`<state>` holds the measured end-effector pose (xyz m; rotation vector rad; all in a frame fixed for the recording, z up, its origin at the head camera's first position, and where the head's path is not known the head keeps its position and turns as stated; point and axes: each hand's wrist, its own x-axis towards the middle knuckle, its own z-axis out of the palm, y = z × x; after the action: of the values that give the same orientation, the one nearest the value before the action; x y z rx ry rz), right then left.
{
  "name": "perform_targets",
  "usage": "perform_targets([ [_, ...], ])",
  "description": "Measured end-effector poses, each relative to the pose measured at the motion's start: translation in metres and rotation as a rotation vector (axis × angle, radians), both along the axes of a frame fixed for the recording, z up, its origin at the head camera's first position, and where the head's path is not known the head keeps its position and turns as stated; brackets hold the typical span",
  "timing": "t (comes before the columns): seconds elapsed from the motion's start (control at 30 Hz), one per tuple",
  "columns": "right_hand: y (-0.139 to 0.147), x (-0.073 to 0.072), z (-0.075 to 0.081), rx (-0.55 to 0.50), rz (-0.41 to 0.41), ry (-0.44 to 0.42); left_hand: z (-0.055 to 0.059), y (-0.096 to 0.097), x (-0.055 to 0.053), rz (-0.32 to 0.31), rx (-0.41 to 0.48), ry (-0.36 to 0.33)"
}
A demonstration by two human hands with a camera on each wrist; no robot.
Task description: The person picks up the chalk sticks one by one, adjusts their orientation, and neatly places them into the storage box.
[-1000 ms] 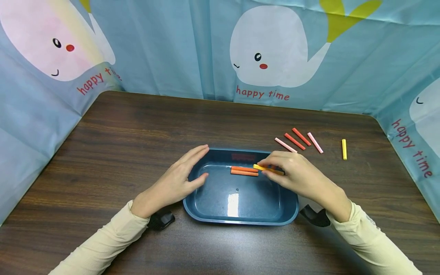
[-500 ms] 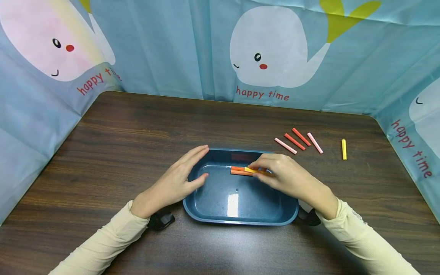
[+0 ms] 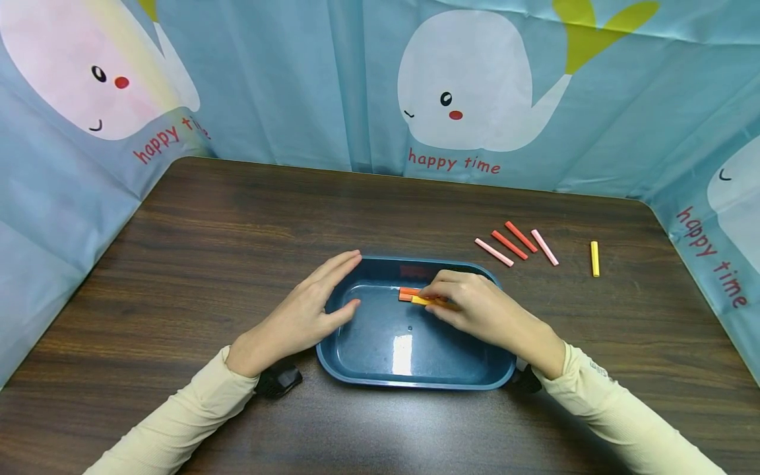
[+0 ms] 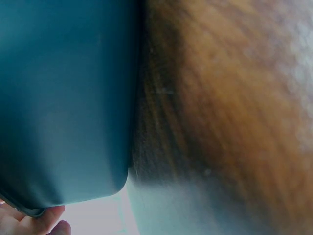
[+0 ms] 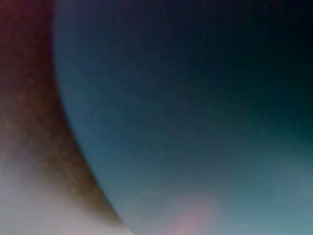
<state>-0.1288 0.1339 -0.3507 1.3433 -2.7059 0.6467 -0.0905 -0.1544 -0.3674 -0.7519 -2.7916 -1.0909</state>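
In the head view, a dark blue plastic tray (image 3: 368,349) sits between both hands. My right hand (image 3: 483,305) reaches into it and pinches a yellow-orange chalk stick (image 3: 419,300) between thumb and fingers. That stick lies close over two orange chalk sticks (image 3: 408,290) on the tray floor, covering part of them. My left hand (image 3: 299,315) rests at the tray's left rim, fingers extended and thumb over the inside. The left wrist view shows the tray's outer wall (image 4: 73,107) with fingertips (image 4: 46,218) at its rim. In the right wrist view the tray wall (image 5: 146,122) is blurred.
Beyond the tray's right back corner lie two red chalk sticks (image 3: 509,245), two pink ones (image 3: 494,252) and, farther right, a yellow one (image 3: 595,258). All rest on the dark wooden table (image 3: 237,218). A blue whale-print curtain (image 3: 285,86) hangs behind it.
My right hand has moved left and slightly toward me with the yellow-orange chalk stick, bringing it over the nearer orange stick. The left hand and tray have stayed put.
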Motion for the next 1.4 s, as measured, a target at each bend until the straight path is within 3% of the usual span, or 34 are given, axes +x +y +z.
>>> perform_targets([
  [0.27,-0.003,0.0,-0.005,0.035,-0.012,0.002,0.0,0.0,0.0,0.001,0.0,-0.011],
  [1.07,-0.01,0.0,-0.007,0.109,0.058,-0.001,-0.001,0.0,0.0,-0.008,0.007,-0.004],
  [1.4,-0.011,-0.001,-0.009,0.107,0.079,0.049,0.001,0.001,0.0,0.004,-0.01,-0.006],
])
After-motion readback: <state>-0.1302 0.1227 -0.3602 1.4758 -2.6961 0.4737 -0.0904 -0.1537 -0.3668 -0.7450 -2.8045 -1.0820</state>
